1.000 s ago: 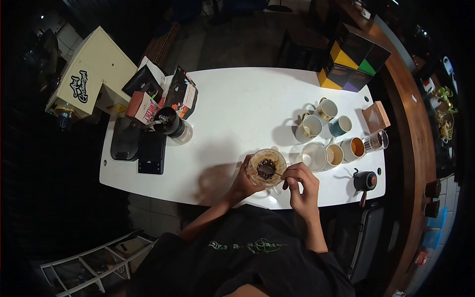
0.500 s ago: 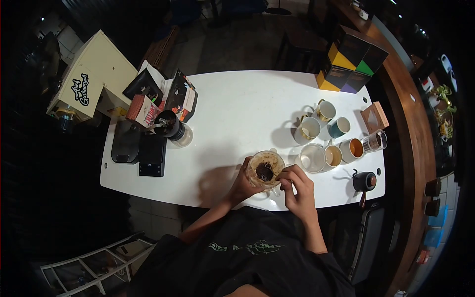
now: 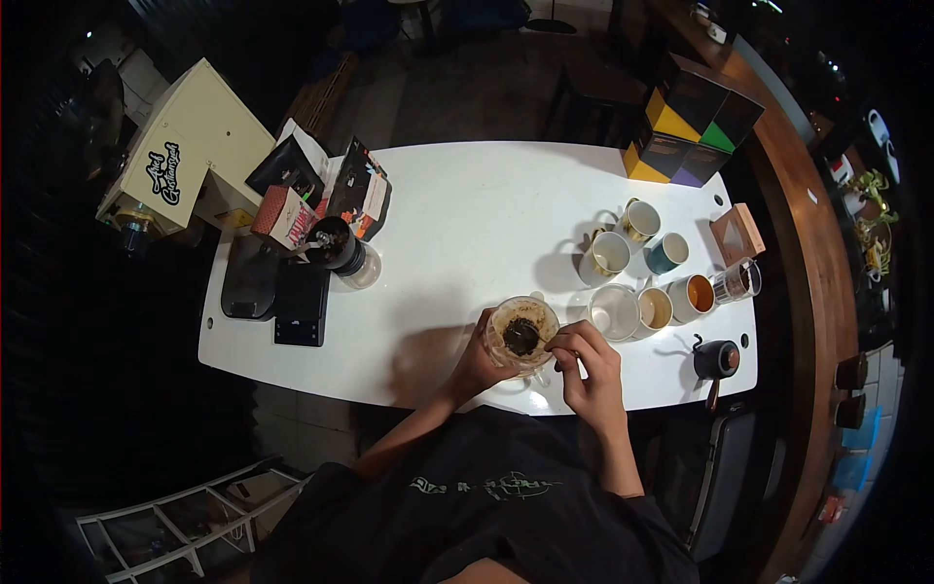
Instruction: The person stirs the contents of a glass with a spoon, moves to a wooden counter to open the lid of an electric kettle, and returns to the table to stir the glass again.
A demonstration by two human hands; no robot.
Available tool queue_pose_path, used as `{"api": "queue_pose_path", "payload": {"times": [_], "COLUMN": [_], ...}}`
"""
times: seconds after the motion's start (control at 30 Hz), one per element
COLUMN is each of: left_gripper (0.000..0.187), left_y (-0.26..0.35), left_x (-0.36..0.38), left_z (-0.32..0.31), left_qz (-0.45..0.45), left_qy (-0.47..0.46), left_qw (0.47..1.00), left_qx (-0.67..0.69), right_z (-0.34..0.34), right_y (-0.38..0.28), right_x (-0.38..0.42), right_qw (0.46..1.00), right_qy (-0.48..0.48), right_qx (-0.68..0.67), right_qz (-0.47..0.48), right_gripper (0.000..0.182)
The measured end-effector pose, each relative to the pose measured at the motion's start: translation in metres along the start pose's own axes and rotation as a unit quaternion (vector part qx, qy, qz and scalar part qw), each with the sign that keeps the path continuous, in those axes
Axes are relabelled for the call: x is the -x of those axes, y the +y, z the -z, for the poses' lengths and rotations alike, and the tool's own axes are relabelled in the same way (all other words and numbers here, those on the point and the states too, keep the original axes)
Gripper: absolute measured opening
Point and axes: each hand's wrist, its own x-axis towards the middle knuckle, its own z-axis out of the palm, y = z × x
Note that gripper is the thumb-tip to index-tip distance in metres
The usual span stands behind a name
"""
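Head view, wide and steep, over the table [image 3: 457, 214].
The camera looks forward and down from above the wearer's shirt [image 3: 457, 501]; the left hand [image 3: 474, 362], right hand [image 3: 590, 375] and dripper [image 3: 522, 331] sit near below it, the floor [image 3: 428, 102] farther off at top.

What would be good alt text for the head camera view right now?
A person's left hand steadies a round vessel with dark, wet-looking contents while the right hand pinches at its rim. On the white table, mugs and a small black kettle stand to the right, a scale to the left.
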Motion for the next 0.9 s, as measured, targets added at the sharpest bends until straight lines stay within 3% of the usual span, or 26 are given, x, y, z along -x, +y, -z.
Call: {"api": "queue_pose_path", "payload": {"times": [0.4, 0.6, 0.9], "left_gripper": [0.082, 0.083, 0.086], "left_y": [-0.006, -0.013, -0.009], "left_x": [0.001, 0.003, 0.002], "left_z": [-0.001, 0.000, 0.001], "left_qz": [0.012, 0.034, 0.000], "left_qy": [-0.006, -0.008, -0.010], "left_qw": [1.000, 0.998, 1.000], "left_qx": [0.020, 0.044, -0.010], "right_z": [0.003, 0.004, -0.001], "right_y": [0.003, 0.005, -0.005], "right_x": [0.000, 0.004, 0.003], "right_qw": [0.999, 0.996, 0.999], "right_qy": [-0.026, -0.013, -0.002], "right_qx": [0.023, -0.087, 0.035], "right_qz": [0.019, -0.015, -0.015], "right_gripper": [0.008, 0.009, 0.007]}}
